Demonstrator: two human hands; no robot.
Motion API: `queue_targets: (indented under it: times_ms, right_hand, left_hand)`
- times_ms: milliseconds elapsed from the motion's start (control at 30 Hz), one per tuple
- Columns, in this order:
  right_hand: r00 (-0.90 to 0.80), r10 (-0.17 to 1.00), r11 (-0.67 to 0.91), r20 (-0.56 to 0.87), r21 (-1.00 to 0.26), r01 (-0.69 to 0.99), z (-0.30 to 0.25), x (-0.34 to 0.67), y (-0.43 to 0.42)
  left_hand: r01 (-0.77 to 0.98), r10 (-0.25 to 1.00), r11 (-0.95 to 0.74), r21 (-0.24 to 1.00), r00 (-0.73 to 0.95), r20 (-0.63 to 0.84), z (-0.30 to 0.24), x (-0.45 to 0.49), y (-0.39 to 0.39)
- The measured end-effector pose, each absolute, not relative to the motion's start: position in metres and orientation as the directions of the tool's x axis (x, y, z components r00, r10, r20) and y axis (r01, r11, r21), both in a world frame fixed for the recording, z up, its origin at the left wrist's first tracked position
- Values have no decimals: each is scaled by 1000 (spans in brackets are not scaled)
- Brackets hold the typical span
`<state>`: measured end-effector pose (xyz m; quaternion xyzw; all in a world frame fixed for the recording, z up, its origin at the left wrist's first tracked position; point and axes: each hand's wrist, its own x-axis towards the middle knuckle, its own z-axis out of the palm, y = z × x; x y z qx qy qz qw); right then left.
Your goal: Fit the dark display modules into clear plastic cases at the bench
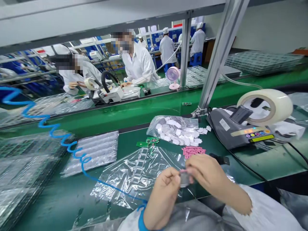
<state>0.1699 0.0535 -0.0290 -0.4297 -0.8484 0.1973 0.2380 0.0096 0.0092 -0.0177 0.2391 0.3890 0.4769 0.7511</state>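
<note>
My left hand (pixel 166 189) and my right hand (pixel 207 175) meet low in the middle of the view, both with fingers pinched on a small grey part (pixel 184 179) that has a pink strip on its top edge. They hover over a crumpled clear plastic bag (pixel 137 173) lying on the green bench (pixel 276 160). Just beyond the hands lies a heap of pink strips (pixel 193 150). Behind that, a clear bag of small white pieces (pixel 178 130) and a small green circuit board (pixel 148 142).
A tape dispenser machine (pixel 240 130) with a big roll of tape (pixel 267 106) stands at the right. A blue coiled hose (pixel 60 138) crosses the left side above stacked clear trays (pixel 21 173). Across the green conveyor (pixel 154 109), people in white coats work; a pink fan (pixel 173 77) stands there.
</note>
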Motion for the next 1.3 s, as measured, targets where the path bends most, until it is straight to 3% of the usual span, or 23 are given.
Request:
queue_targets:
  times_ms: [167,300,567,633,933,1133,1300]
  right_hand:
    - [-565,820,542,94,-448,711,-49,106,126]
    - [-627,779,591,18,-356,724,-79,56,165]
    - [-588,808,545,-44,-324,773,-102,41,178]
    - [-579,814,534,-39,-341,774,-99,47,177]
    - [-548,836,498,-35,-375,782,-90,88,175]
    - [-556,827,489,-89,-374,788,-84,103,167]
    - [-553,822,445,-140,-447,776,-79,112,162]
  left_hand:
    - [-566,922,260,782,-95,-375,-27,-52,10]
    - [-583,862,251,773,-228,-452,-37,-77,4]
    - [-169,906,163,972,-364,-215,-33,-87,-4]
    - [-114,915,108,988,-378,-143,-33,-86,-2]
    - [-126,949,29,992,-309,-67,-39,-63,9]
    - [-55,956,49,997,-286,-63,-38,-53,13]
    - [-59,961,81,995,-260,-94,-42,-47,14]
